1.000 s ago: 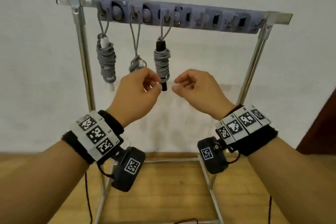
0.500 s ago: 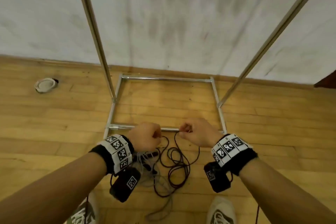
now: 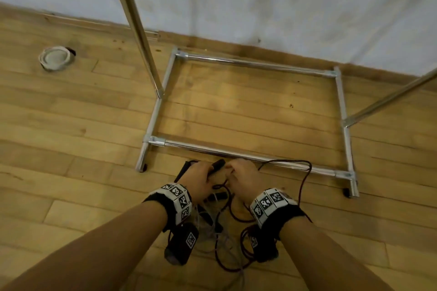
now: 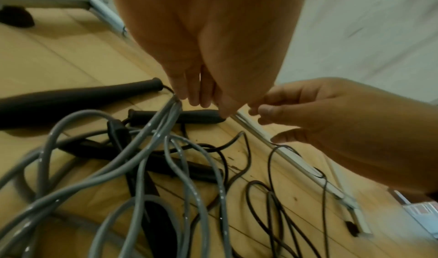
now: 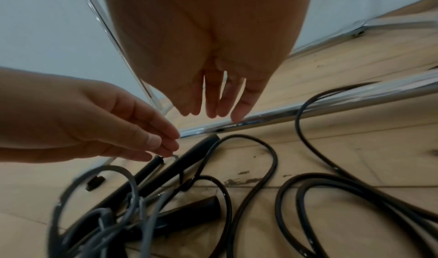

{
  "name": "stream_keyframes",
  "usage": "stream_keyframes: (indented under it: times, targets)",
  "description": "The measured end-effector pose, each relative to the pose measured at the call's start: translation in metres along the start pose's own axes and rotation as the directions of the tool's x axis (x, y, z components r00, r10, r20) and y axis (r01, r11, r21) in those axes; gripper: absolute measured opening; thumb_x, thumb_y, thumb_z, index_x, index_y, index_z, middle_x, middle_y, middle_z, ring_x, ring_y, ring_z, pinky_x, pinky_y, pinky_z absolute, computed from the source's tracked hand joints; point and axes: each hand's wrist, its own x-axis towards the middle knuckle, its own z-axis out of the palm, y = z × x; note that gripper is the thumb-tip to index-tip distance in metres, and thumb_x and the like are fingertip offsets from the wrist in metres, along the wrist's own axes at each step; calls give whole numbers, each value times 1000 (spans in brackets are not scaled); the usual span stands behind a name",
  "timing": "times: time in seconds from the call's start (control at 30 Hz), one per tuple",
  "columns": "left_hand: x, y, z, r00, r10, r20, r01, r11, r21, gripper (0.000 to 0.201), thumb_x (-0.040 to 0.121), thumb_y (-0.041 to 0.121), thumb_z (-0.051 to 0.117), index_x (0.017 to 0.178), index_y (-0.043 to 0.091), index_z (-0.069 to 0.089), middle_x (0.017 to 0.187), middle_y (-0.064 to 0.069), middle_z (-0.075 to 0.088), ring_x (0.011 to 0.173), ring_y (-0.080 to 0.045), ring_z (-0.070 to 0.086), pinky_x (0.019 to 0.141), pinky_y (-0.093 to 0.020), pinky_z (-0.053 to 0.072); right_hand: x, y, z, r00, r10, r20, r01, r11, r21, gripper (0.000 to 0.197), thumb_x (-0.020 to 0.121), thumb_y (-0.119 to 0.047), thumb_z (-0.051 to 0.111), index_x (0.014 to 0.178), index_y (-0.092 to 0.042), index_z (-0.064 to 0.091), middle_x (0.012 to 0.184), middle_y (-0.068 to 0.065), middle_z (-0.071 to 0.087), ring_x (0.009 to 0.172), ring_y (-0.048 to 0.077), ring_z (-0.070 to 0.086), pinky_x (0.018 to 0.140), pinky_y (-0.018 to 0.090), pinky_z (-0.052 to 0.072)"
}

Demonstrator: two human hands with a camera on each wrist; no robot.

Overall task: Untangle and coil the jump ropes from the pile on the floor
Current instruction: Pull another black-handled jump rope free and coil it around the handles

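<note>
A tangled pile of jump ropes (image 3: 222,220) lies on the wooden floor below my wrists. It mixes grey ropes (image 4: 151,131), a thin dark rope (image 5: 272,159) and several black handles (image 4: 71,97). My left hand (image 4: 189,97) reaches down and pinches strands of grey rope at its fingertips, beside one handle's end. In the right wrist view the left hand (image 5: 166,149) pinches a small grey loop. My right hand (image 5: 213,110) hovers just to the right with fingers hanging straight, holding nothing. A loop of the dark rope (image 3: 305,172) drapes over the rack's front bar.
The metal rack's rectangular base (image 3: 236,153) lies on the floor just beyond the pile, with upright poles left (image 3: 139,30) and right (image 3: 390,99). A roll of tape (image 3: 55,58) sits at the far left near the white wall. A caster (image 3: 346,192) sits near the rope.
A second ago both hands were up by the coiled ropes hung on the rack. They have dropped to the floor pile, and the left hand now pinches grey rope.
</note>
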Motion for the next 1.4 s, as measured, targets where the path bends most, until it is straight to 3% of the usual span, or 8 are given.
stream_keyframes:
  times: [0.13,0.3,0.47,0.63,0.77,0.97,1.17,1.4]
  targets:
    - [23,-21,12,998,-14,57,13,1000,17,18,89,21,60,105,15,57,111,-5,52,106,-25,55,83,-27,40,35,10,22,996,-72,51,74,996,-50,32,97,-19,47,128,-17,56,132,3,54,123,27,40,104,40,37]
    - [30,-42,12,987,-66,146,54,995,85,34,88,22,65,120,16,57,123,-6,57,109,-25,57,86,-31,46,43,21,41,988,-77,136,109,962,-249,26,96,-31,54,120,-21,59,117,1,50,114,24,41,90,36,40]
    - [26,-43,2,985,-64,161,43,991,127,22,91,24,62,114,20,63,108,0,64,100,-20,61,77,-29,45,30,28,29,986,-152,73,168,919,-358,25,97,-40,50,117,-26,57,117,-3,50,113,22,43,89,40,31]
    - [6,-15,-20,990,70,120,-80,993,82,19,96,26,58,112,19,64,94,6,57,87,-13,54,72,-25,39,0,23,-6,976,-219,-16,192,885,-425,23,96,-41,50,114,-29,56,118,-7,54,114,18,47,97,39,28]
    - [-16,28,-48,975,213,56,-217,972,88,17,98,26,54,109,17,63,93,5,55,83,-13,52,68,-26,39,-26,6,-40,971,-237,20,231,918,-322,43,94,-34,53,135,-26,45,133,-4,53,121,20,50,103,40,34]
    - [-64,86,-94,931,333,-151,-342,939,-38,23,92,33,64,111,23,55,89,11,59,81,-9,57,65,-20,42,-78,-34,-105,925,-333,-185,252,899,-359,27,98,-37,47,123,-28,52,103,-4,62,91,21,59,73,32,36]
    - [-117,122,-119,931,321,-176,-366,816,-448,18,88,32,65,101,29,53,89,-1,68,86,-18,67,84,-46,55,-147,-72,-169,843,-370,-390,239,908,-343,29,98,-39,49,124,-27,54,104,-8,62,83,16,59,60,29,43]
    - [-167,164,-131,879,429,-208,-476,801,-363,15,102,21,46,98,17,60,94,3,73,99,-15,67,99,-49,48,-211,-110,-243,718,-262,-644,266,959,-94,21,99,-31,52,116,-20,56,74,-15,52,62,4,50,57,25,34]
